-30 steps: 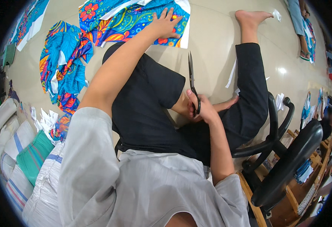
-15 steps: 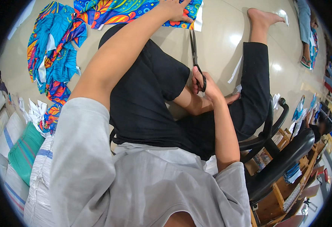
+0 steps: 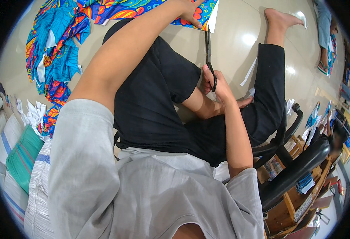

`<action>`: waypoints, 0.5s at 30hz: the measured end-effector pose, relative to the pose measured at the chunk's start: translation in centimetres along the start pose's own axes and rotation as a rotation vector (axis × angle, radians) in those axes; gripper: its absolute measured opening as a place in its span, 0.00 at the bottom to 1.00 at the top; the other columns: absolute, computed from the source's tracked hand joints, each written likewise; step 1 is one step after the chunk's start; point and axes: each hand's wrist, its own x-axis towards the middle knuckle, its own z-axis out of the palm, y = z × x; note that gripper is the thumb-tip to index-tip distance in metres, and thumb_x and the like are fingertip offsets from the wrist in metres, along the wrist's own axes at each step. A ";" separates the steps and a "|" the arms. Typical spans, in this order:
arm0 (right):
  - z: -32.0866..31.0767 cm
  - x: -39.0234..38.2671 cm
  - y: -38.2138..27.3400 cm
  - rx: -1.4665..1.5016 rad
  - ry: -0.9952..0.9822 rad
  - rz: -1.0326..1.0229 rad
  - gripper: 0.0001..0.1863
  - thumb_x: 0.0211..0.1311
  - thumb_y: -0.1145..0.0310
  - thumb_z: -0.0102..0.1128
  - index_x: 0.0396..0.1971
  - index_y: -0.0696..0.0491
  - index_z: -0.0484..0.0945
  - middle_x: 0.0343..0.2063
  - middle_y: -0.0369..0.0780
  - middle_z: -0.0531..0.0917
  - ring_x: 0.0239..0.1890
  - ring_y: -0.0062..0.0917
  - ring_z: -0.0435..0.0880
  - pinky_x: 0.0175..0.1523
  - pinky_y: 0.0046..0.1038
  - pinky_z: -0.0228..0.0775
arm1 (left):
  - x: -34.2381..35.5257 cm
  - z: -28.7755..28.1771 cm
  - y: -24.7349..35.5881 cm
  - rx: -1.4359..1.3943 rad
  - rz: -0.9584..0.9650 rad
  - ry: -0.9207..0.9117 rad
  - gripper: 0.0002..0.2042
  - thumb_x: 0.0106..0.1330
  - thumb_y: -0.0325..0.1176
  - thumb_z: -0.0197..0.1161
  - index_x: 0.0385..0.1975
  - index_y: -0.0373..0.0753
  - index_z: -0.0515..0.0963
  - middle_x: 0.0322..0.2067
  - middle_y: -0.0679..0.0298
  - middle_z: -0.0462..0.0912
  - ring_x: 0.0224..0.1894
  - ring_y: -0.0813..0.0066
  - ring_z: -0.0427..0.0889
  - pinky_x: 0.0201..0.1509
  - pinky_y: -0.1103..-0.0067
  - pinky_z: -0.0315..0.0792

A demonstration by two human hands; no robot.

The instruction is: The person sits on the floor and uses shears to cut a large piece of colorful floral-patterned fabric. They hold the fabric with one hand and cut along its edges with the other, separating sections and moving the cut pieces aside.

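My left hand [image 3: 191, 12] lies on a colorful printed fabric piece [image 3: 123, 12] on the floor at the top, fingers spread. My right hand [image 3: 214, 81] grips black-handled scissors [image 3: 208, 51] by the loops, blades pointing away from me and their tips at the fabric's lower edge, just below my left fingers. Whether the blades touch the cloth I cannot tell. A heap of teal and floral fabric pieces [image 3: 55, 36] lies to my left. A narrow white strip [image 3: 250, 67] lies on the floor beside my stretched right leg.
White and green sacks [image 3: 23, 159] and white scraps [image 3: 37, 115] are at left. A black chair frame [image 3: 294, 171] and wooden boxes [image 3: 290, 203] sit at right. Another person's leg [image 3: 324, 44] beside printed cloth shows at upper right; more people and fabric lie farther right.
The view has shifted, so the fabric sits higher in it. The scissors' tips have moved up to the fabric's edge, and my left hand is higher in the picture.
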 end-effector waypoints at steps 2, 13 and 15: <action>0.0 -0.1 -0.1 0.029 -0.002 0.005 0.36 0.62 0.35 0.50 0.10 0.54 0.68 0.09 0.36 0.69 0.14 0.24 0.71 0.22 0.27 0.61 | 0.1 0.1 0.0 -0.012 -0.008 -0.005 0.66 0.38 0.76 0.64 0.73 0.46 0.37 0.70 0.37 0.33 0.71 0.32 0.30 0.69 0.43 0.37; 0.0 -0.1 -0.5 0.082 -0.004 0.005 0.34 0.63 0.38 0.53 0.10 0.53 0.67 0.09 0.35 0.67 0.12 0.21 0.68 0.20 0.24 0.59 | -0.2 -0.2 0.0 -0.036 -0.011 -0.009 0.66 0.37 0.74 0.66 0.73 0.48 0.36 0.70 0.37 0.33 0.71 0.33 0.27 0.68 0.40 0.35; 0.0 -0.1 -0.5 0.075 -0.007 0.005 0.34 0.62 0.37 0.53 0.10 0.53 0.68 0.09 0.34 0.68 0.12 0.20 0.68 0.20 0.23 0.59 | -0.1 -0.2 0.0 -0.049 -0.007 -0.011 0.66 0.37 0.74 0.66 0.73 0.48 0.36 0.70 0.38 0.33 0.71 0.33 0.27 0.68 0.40 0.35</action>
